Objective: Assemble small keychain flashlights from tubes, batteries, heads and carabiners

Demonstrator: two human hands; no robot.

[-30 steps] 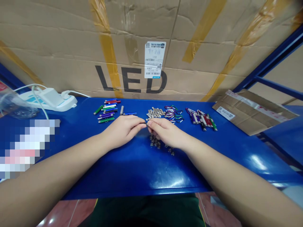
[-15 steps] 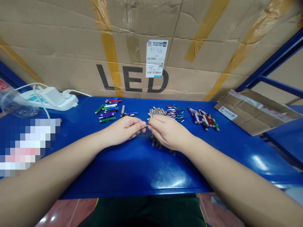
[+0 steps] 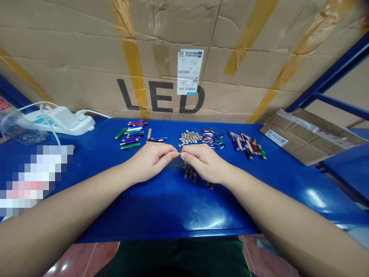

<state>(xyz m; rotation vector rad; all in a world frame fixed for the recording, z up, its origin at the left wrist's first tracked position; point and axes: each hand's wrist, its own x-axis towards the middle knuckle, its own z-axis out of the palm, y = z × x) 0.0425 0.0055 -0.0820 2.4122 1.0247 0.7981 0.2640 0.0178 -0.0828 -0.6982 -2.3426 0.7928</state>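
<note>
My left hand (image 3: 154, 159) and my right hand (image 3: 203, 161) meet fingertip to fingertip above the blue table (image 3: 144, 211). Both are closed in a pinch, and a tiny piece between them is mostly hidden. Just beyond my right hand lie silvery round discs (image 3: 190, 137) and coloured carabiners (image 3: 212, 134). Small dark metal parts (image 3: 189, 172) are partly covered by my right hand. Behind my left hand are a few tubes (image 3: 159, 139), with a group of coloured metal tubes (image 3: 132, 134) farther left.
Tubes with carabiners (image 3: 248, 146) lie right of centre, beside a cardboard piece (image 3: 311, 134). A white power strip (image 3: 65, 120) with cables sits at the left. A large cardboard box (image 3: 95, 69) stands along the back edge.
The fingers of my left hand have curled in out of sight behind its thumb. My right hand has shifted slightly, uncovering more of the discs and dark parts.
</note>
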